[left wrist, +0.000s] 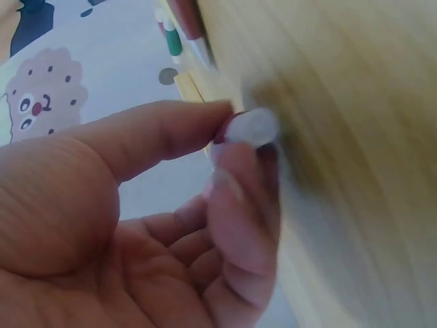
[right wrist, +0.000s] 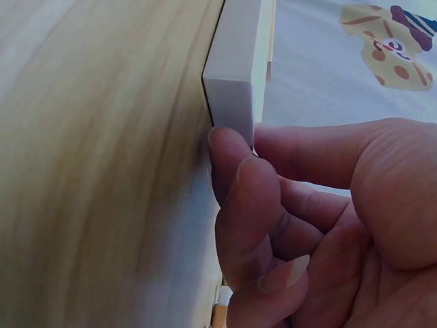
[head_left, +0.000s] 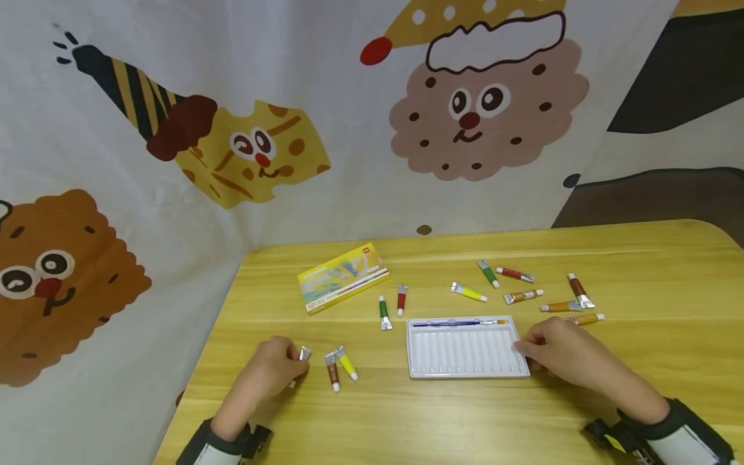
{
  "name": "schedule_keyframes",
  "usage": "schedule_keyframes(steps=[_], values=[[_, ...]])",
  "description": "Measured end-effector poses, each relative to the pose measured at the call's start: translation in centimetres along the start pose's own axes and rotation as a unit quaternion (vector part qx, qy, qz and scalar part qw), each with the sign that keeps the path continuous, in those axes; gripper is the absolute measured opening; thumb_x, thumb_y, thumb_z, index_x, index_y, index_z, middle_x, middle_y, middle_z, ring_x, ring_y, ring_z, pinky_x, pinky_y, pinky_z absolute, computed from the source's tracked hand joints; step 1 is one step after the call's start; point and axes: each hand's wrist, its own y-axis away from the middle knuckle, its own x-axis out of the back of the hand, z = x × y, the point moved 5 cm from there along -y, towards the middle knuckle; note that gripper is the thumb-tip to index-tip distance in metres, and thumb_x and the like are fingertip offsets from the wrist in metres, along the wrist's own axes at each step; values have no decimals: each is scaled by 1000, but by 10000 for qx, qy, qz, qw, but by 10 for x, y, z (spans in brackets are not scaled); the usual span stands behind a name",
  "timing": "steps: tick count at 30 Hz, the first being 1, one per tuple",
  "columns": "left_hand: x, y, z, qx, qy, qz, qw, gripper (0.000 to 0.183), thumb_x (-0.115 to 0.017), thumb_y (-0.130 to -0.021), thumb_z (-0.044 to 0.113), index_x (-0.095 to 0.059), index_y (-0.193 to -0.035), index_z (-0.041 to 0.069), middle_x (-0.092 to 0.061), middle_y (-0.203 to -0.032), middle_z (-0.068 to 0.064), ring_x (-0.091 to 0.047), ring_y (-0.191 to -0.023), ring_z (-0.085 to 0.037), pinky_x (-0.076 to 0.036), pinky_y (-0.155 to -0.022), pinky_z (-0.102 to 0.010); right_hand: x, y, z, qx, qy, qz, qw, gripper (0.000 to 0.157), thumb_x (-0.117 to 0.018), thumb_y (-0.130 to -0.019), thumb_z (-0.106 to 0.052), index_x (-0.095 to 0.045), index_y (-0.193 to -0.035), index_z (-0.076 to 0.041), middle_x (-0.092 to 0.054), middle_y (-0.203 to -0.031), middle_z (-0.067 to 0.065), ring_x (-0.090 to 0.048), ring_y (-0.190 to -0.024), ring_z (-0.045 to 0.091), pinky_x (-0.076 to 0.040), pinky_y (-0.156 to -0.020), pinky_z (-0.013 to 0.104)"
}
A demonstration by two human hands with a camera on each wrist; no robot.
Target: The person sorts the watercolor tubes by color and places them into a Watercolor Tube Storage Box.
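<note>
Left hand (head_left: pixel 268 369) pinches a small white-capped paint tube (head_left: pixel 305 353); right hand (head_left: pixel 562 347) pinches a white rectangular plastic tray (head_left: pixel 468 376); tilting it could spill the blue-handled paintbrush (head_left: pixel 453 323) (seemingly loose, from here).

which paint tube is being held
The leftmost tube, just left of a brown tube: the left hand pinches it, while the others lie on the table.

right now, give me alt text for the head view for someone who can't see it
A person's left hand pinches a small paint tube while the right hand holds the right edge of a white tray with a blue paintbrush in it. More paint tubes and a yellow box lie on the wood-grain table, before a cartoon-printed cloth.
</note>
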Motion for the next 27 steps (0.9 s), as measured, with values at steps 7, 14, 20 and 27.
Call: schedule_keyframes(steps=[7,14,20,27], values=[[3,-3,18,-183,372,352,9985,16,-68,-82,19,-59,-73,10,-59,-58,-2,-48,-51,-15,-37,-45,-26,-1,-1,-1,-53,-34,24,10000,27,-61,-90,-27,-63,-66,-16,-56,-55,-2,-49,-48,13,-39,-42,26],[1,-4,48,-631,865,473,9931,15,-69,-81,19,-60,-74,10,-58,-55,1,-49,-47,-13,-36,-42,-24,1,0,-4,40,-29,66,10000,29,-59,-91,-24,-62,-63,-16,-55,-54,-2,-48,-47,13,-36,-41,25],[-9,-6,76,-947,1511,226,9837,15,-68,-83,19,-60,-78,7,-62,-59,-2,-57,-50,-17,-45,-43,-25,1,0,-6,-11,-38,29,10000,30,-59,-92,-25,-61,-63,-15,-55,-54,-2,-48,-47,13,-36,-41,25],[-20,-9,98,-1175,1621,1,9798,17,-67,-85,22,-60,-80,8,-63,-60,-2,-58,-50,-15,-45,-41,-25,1,1,-6,-33,-36,2,10000,32,-59,-92,-26,-61,-62,-15,-55,-54,-2,-48,-46,13,-35,-39,25]])
